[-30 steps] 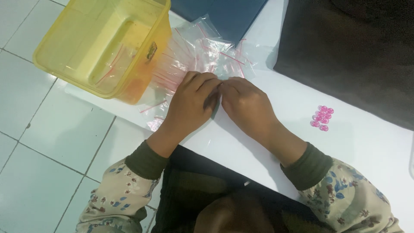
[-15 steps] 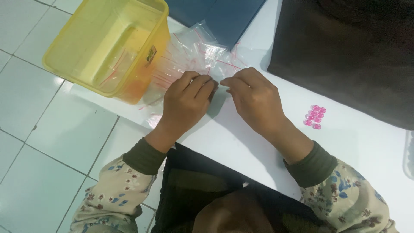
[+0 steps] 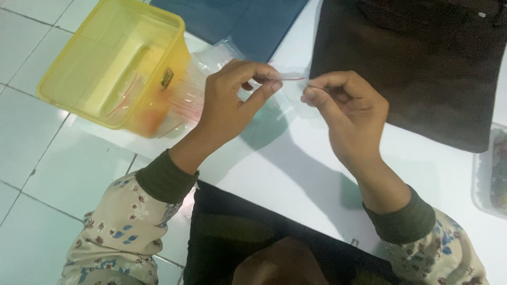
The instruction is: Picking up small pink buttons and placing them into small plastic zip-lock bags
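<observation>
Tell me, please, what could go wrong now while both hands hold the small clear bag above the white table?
1. The left hand and right hand pinch only the top edge of the small clear bag; the thin plastic might slip or tear.
2. The yellow tub juts over the white table edge beside the left forearm; a bump could perhaps tip it to the floor.
3. Loose clear bags beside the tub could slide off.

hands [image 3: 296,105]: 2 | yellow tub [image 3: 113,63]: 1 | dark cloths [image 3: 412,58]: 2 (one blue)
</observation>
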